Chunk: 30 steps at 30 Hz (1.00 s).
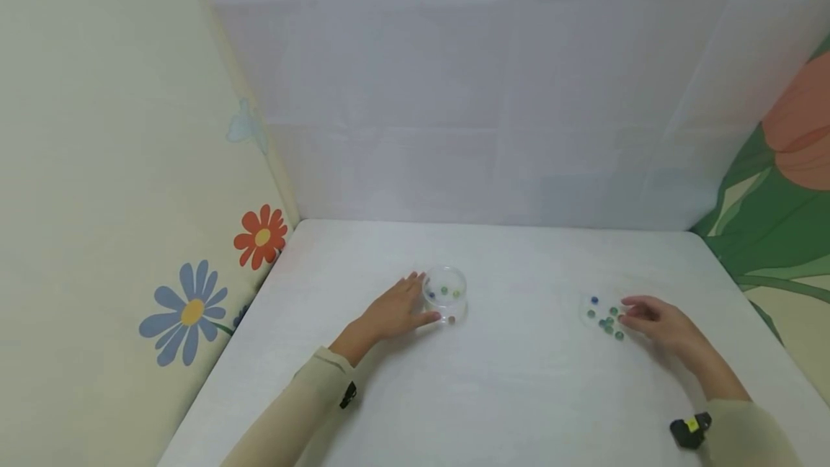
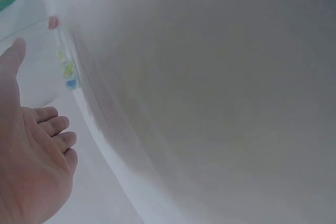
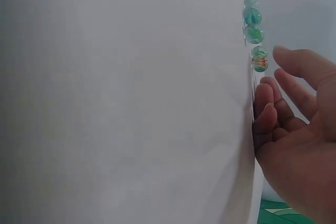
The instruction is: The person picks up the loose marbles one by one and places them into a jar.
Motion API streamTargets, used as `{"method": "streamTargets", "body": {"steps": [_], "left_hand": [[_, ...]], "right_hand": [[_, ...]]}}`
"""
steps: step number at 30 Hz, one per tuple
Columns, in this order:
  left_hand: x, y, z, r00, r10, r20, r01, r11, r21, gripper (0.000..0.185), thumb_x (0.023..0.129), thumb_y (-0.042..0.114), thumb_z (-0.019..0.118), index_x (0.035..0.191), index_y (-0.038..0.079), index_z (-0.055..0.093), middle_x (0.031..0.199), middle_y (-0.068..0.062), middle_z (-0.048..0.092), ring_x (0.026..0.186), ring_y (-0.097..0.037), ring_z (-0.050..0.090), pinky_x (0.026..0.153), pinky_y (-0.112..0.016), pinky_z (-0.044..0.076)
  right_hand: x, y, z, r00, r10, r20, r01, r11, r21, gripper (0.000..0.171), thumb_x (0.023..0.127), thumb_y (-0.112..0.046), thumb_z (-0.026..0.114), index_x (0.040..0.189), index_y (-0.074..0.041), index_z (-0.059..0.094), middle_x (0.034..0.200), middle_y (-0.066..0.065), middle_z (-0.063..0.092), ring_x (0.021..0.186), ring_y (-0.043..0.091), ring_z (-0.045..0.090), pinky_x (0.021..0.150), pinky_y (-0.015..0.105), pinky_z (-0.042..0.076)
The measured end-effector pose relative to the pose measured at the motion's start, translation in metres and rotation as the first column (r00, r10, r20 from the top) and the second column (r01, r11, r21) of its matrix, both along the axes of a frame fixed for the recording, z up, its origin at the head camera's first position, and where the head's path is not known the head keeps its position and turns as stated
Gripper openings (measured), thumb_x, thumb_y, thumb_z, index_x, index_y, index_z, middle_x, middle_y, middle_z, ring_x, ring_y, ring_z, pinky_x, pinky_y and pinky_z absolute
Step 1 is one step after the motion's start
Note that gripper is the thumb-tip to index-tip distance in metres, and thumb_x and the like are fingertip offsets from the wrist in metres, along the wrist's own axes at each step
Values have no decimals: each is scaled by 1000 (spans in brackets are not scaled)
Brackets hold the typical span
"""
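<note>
A clear round container (image 1: pixel 465 297) stands left of centre on the table, with several coloured glass marbles (image 2: pixel 68 69) at its bottom. My left hand (image 1: pixel 397 310) rests against its left side, fingers extended behind and the straight thumb (image 2: pixel 16 53) across its front. A reddish marble (image 2: pixel 53 22) shows low near the thumb tip. To the right lies a loose group of green and blue marbles (image 1: pixel 608 330). My right hand (image 1: pixel 664 324) is beside this group, thumb and forefinger apart, the other fingers bent loosely. A green-and-orange marble (image 3: pixel 260 63) is nearest its fingertips.
A white cloth covers the table (image 1: pixel 506 380). At the back a white sheet (image 1: pixel 480 114) hangs as a wall. Flower-patterned cloth (image 1: pixel 192 312) borders the left side, with more on the right. A faint transparent outline surrounds part of the loose marbles.
</note>
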State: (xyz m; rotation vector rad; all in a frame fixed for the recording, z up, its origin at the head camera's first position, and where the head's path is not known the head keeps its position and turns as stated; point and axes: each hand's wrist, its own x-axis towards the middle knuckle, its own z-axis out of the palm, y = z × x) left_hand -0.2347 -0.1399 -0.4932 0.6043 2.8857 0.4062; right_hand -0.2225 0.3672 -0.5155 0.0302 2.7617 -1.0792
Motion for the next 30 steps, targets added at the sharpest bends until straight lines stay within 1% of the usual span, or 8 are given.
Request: {"method": "streamTargets", "body": {"steps": [3, 8, 11, 14, 17, 23, 26, 30], "left_hand": [[-1, 0, -1, 1000, 3, 5, -3, 1000, 2, 99, 96, 70, 48, 161, 1, 18, 168, -16, 19, 155, -32, 16, 127, -45, 19], [-2, 0, -2, 1000, -3, 3, 3, 1000, 5, 100, 96, 70, 49, 161, 1, 18, 167, -16, 20, 156, -31, 16, 127, -44, 17], [-3, 0, -3, 1000, -10, -6, 10, 1000, -5, 100, 96, 70, 48, 161, 0, 18, 167, -15, 20, 156, -30, 16, 128, -42, 16], [-3, 0, -4, 1000, -13, -15, 13, 1000, -7, 99, 96, 69, 49, 160, 0, 20, 167, -16, 22, 155, -30, 17, 128, -42, 16], [-3, 0, -4, 1000, -10, -19, 9, 1000, -5, 98, 97, 68, 49, 160, 0, 21, 166, -17, 23, 155, -31, 17, 127, -43, 17], [-4, 1, -2, 1000, -8, -26, 7, 1000, -14, 96, 97, 67, 49, 160, 0, 21, 166, -18, 23, 155, -31, 18, 127, -44, 18], [-4, 1, -1, 1000, -4, -19, 4, 1000, -18, 97, 97, 67, 49, 160, 0, 21, 166, -18, 23, 155, -31, 17, 127, -44, 18], [-2, 1, -1, 1000, -2, -4, 2, 1000, -21, 96, 97, 67, 50, 160, 0, 21, 166, -18, 22, 155, -31, 17, 127, -44, 17]], "right_hand": [[-3, 2, -1, 1000, 11, 4, -11, 1000, 0, 59, 97, -31, 70, 139, 6, 51, 121, 27, 63, 112, 42, 58, 89, 54, 53], [-7, 1, 1, 999, 40, 11, -40, 999, 13, 55, 96, -25, 71, 135, 9, 53, 115, 25, 65, 107, 40, 60, 90, 55, 52], [-9, -1, 1, 999, 26, 43, -27, 999, 28, 55, 95, -25, 71, 135, 8, 54, 115, 23, 65, 107, 38, 61, 91, 54, 52], [-11, -3, 0, 998, 2, 69, -5, 999, 47, 54, 94, -25, 71, 135, 7, 55, 114, 22, 65, 104, 36, 60, 88, 53, 52], [-12, -5, 0, 998, -11, 68, 6, 997, 72, 50, 94, -24, 71, 131, 6, 58, 111, 20, 66, 102, 35, 60, 87, 52, 52], [-12, -6, 3, 998, -22, 57, 16, 994, 111, 40, 94, -22, 70, 122, 5, 62, 107, 20, 67, 101, 36, 60, 86, 53, 52], [-12, -5, 5, 998, -12, 60, 5, 994, 111, 40, 94, -23, 70, 122, 5, 63, 108, 21, 66, 103, 38, 60, 88, 55, 51], [-9, -3, 8, 998, -5, 68, 0, 997, 78, 44, 96, -26, 68, 125, 6, 61, 113, 24, 66, 108, 42, 58, 92, 58, 49]]}}
